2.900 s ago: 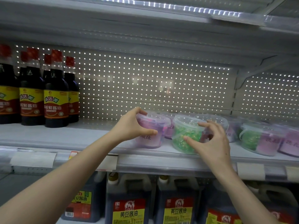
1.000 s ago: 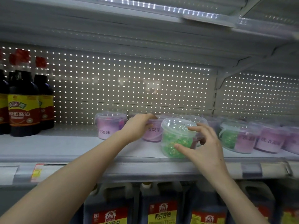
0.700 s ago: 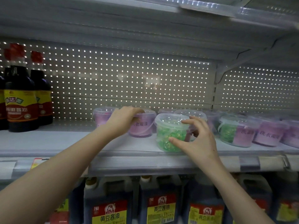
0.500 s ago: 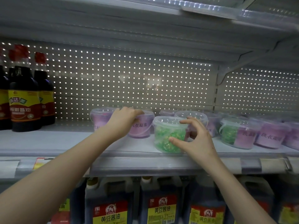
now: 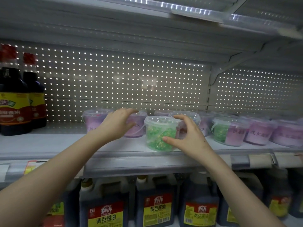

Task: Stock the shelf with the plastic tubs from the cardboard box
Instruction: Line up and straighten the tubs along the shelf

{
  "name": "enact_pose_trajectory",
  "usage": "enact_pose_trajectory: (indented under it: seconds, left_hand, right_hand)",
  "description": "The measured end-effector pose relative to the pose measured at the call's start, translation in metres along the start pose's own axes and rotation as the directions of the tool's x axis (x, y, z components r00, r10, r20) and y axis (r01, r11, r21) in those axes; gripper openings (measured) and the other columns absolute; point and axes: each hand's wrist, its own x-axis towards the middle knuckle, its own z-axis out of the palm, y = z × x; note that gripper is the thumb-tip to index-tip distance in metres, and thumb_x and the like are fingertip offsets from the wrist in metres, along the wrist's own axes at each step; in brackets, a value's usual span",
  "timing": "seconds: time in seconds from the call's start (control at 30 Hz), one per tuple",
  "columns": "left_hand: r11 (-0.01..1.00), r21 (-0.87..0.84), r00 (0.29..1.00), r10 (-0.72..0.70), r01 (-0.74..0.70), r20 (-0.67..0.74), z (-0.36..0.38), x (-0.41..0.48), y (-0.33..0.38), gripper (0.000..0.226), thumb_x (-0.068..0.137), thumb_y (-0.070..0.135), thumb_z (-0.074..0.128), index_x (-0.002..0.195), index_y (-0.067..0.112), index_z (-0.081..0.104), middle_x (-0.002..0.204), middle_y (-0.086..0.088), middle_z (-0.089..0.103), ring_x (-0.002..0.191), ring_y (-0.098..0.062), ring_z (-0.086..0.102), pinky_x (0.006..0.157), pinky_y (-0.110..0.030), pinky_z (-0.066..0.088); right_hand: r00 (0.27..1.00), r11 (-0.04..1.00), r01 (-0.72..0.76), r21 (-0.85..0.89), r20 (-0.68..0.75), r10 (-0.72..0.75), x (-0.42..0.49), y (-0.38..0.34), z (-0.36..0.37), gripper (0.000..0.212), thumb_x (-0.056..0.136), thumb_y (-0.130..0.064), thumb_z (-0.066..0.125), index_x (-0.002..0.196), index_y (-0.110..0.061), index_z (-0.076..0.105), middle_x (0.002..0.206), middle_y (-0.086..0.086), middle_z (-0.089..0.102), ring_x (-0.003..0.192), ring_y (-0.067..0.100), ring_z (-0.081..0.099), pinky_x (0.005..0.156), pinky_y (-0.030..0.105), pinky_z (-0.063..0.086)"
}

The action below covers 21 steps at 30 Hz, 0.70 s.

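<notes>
Stocking continues at a supermarket shelf [image 5: 62, 145]. Nearly three seconds earlier the left hand [image 5: 117, 124] gripped a purple tub at the shelf's front edge. Now an end tub [image 5: 93, 119] of purple contents stands alone at the left of the row, and the hand is on its neighbour. The right hand [image 5: 188, 136] stays on the green tub [image 5: 157, 135], as it was half a second ago.

The green tub, clear-walled and lidded, is packed with glossy green beads and stands upright at the shelf's front lip. The purple tub [image 5: 137, 128] sits just behind and to its left, close beside the end tub. A clear-lidded tub [image 5: 185, 114] shows behind the right hand. Farther right stand a half-green, half-purple tub [image 5: 227, 131] and more purple tubs [image 5: 260, 133].

Both forearms are bare and reach up and forward. The left hand holds the purple tub, fingers stretched across its lid, palm against its wall. The right hand grips the green tub, its thumb pressed on the front wall and its fingers arched round the right side of the lid.

Dark soy sauce bottles [image 5: 14, 102] stand at far left, and sauce jugs [image 5: 157, 208] line the shelf below.
</notes>
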Motion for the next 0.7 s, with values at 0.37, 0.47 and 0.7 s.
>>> enact_pose_trajectory:
  seconds: [0.37,0.47,0.7]
  left_hand:
    - [0.986,-0.158,0.998,0.055,-0.056,-0.012,-0.016,-0.019,0.019,0.040,0.090,0.026,0.057,0.129,0.024,0.049,0.130,0.001,0.056,0.115,-0.021,0.053,0.095,-0.044,0.044]
    - [0.989,-0.146,1.000,0.023,-0.021,0.011,-0.015,-0.020,0.013,0.040,0.089,0.026,0.056,0.129,0.025,0.050,0.129,0.002,0.056,0.101,-0.019,0.056,0.091,-0.043,0.045]
    - [0.990,-0.139,0.998,-0.026,0.032,0.050,-0.008,-0.013,0.003,0.041,0.088,0.026,0.056,0.129,0.025,0.049,0.127,0.002,0.057,0.082,-0.015,0.052,0.088,-0.043,0.047]
  right_hand:
    - [0.990,0.974,-0.049,-0.221,-0.139,0.018,0.012,0.028,-0.031,0.056,0.082,-0.025,0.070,0.131,-0.027,0.046,0.133,-0.007,0.046,0.123,0.014,0.044,0.099,0.032,0.036]
    - [0.997,0.936,-0.053,-0.347,-0.070,0.031,0.024,0.034,-0.035,0.058,0.082,-0.026,0.071,0.134,-0.027,0.046,0.139,-0.006,0.044,0.128,0.017,0.042,0.106,0.037,0.034]
    - [0.994,0.950,-0.034,-0.311,-0.111,-0.001,0.041,0.047,-0.025,0.025,0.084,-0.018,0.068,0.109,-0.020,0.063,0.116,-0.004,0.061,0.110,0.017,0.054,0.093,0.031,0.039]
